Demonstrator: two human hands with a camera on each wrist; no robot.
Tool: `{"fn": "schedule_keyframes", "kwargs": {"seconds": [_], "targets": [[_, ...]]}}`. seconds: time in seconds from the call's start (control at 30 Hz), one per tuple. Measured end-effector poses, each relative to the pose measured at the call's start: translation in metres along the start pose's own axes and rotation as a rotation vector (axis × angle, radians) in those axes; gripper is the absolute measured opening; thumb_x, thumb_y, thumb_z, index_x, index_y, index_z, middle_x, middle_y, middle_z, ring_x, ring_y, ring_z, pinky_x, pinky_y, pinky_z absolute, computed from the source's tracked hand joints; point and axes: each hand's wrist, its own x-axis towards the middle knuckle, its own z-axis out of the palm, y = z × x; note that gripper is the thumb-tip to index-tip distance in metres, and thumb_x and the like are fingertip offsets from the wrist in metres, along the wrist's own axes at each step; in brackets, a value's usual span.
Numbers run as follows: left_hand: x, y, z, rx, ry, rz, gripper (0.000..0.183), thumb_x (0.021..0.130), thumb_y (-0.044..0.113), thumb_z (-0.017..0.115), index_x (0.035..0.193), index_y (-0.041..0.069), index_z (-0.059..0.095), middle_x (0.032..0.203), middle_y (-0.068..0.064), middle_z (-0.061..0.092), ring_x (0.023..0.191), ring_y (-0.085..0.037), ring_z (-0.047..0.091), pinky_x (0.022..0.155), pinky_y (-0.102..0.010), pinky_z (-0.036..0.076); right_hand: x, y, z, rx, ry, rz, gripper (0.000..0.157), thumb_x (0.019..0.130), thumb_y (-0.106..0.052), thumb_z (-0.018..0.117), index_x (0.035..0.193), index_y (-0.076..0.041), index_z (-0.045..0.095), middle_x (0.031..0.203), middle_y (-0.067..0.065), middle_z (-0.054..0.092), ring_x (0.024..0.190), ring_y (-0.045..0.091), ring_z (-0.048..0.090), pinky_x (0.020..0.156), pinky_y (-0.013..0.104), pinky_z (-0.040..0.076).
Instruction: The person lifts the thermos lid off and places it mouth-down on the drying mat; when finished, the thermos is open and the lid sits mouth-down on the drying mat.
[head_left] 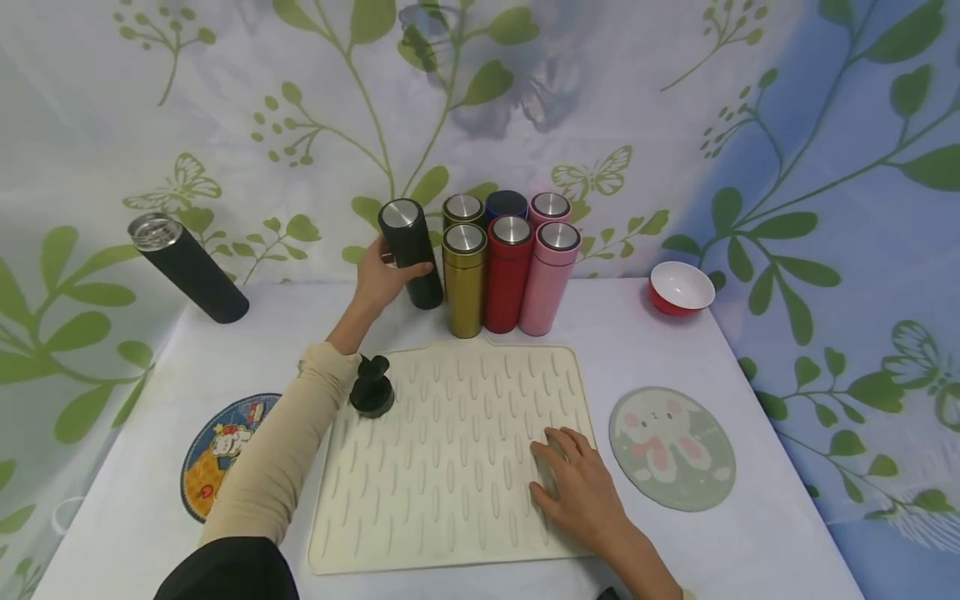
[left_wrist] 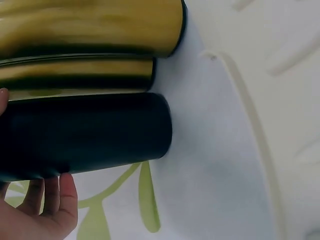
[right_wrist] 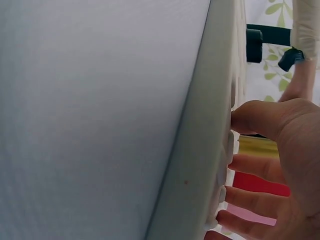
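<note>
My left hand (head_left: 384, 279) grips a black thermos flask (head_left: 412, 258) around its side, thumb across the front and fingers behind. It stands at the left end of a cluster of flasks, beside a gold flask (head_left: 465, 287). In the left wrist view the fingers (left_wrist: 67, 200) curl against the black flask's (left_wrist: 100, 132) wall. My right hand (head_left: 581, 492) rests on the right part of a cream ridged mat (head_left: 450, 467), fingers spread and touching its surface. In the right wrist view its fingertips meet the mat's (right_wrist: 200, 150) ridged face.
A red flask (head_left: 510, 283) and pink flask (head_left: 551, 283) stand by the gold one, others behind. Another black flask (head_left: 187, 267) stands far left. A small black object (head_left: 372, 392) sits on the mat. Round coasters (head_left: 671, 450) flank it; a red bowl (head_left: 678, 290) is back right.
</note>
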Motion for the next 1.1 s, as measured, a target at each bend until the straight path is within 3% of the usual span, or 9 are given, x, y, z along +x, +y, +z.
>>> {"fn": "schedule_keyframes", "kwargs": {"seconds": [0.23,0.47,0.63,0.77,0.93,1.1], "targets": [[-0.021,-0.003,-0.018,-0.225,0.092,-0.043,0.075,0.078,0.031,0.087,0.140,0.010,0.052,0.129,-0.008,0.058,0.115,-0.023,0.053,0.088,-0.035,0.049,0.001,-0.002,-0.002,0.013,-0.016,0.011,0.048,0.075,-0.026,0.085,0.118,-0.012,0.072,0.131,0.015,0.060,0.124,0.037,0.050,0.098,0.053,0.044],[-0.041,0.014,-0.039,-0.546,0.156,-0.090,0.063,0.081,0.020,0.084,0.136,0.011,0.053,0.120,-0.006,0.059,0.109,-0.019,0.060,0.096,-0.036,0.050,0.001,-0.001,-0.003,0.017,-0.015,0.009,0.048,0.074,-0.027,0.085,0.118,-0.012,0.072,0.131,0.015,0.060,0.123,0.037,0.051,0.096,0.053,0.045],[-0.052,0.023,-0.047,-0.790,0.156,-0.063,0.057,0.086,0.014,0.079,0.135,0.010,0.050,0.119,-0.008,0.057,0.107,-0.020,0.062,0.101,-0.041,0.045,0.001,0.000,-0.003,0.029,-0.018,0.013,0.049,0.075,-0.027,0.085,0.119,-0.012,0.072,0.132,0.014,0.059,0.124,0.036,0.050,0.097,0.052,0.045],[-0.064,0.026,-0.048,-0.978,0.120,0.007,0.043,0.091,0.009,0.071,0.129,0.009,0.051,0.116,-0.009,0.055,0.102,-0.024,0.061,0.098,-0.043,0.044,0.002,0.001,-0.003,0.032,-0.018,0.011,0.048,0.075,-0.027,0.085,0.119,-0.012,0.072,0.131,0.014,0.060,0.124,0.036,0.050,0.098,0.053,0.044],[-0.077,0.029,-0.049,-1.071,0.071,0.092,0.037,0.093,0.008,0.066,0.127,0.009,0.052,0.115,-0.009,0.055,0.105,-0.025,0.060,0.097,-0.041,0.046,0.002,0.000,-0.003,0.031,-0.012,0.016,0.048,0.074,-0.028,0.086,0.118,-0.012,0.073,0.131,0.013,0.060,0.123,0.036,0.051,0.097,0.053,0.045],[-0.089,0.031,-0.052,-1.075,0.059,0.120,0.041,0.093,0.007,0.067,0.130,0.008,0.049,0.119,-0.011,0.057,0.109,-0.025,0.061,0.097,-0.039,0.047,0.001,0.001,-0.003,0.040,-0.004,0.014,0.048,0.074,-0.028,0.086,0.118,-0.012,0.073,0.130,0.013,0.060,0.123,0.035,0.051,0.096,0.053,0.046]]}}
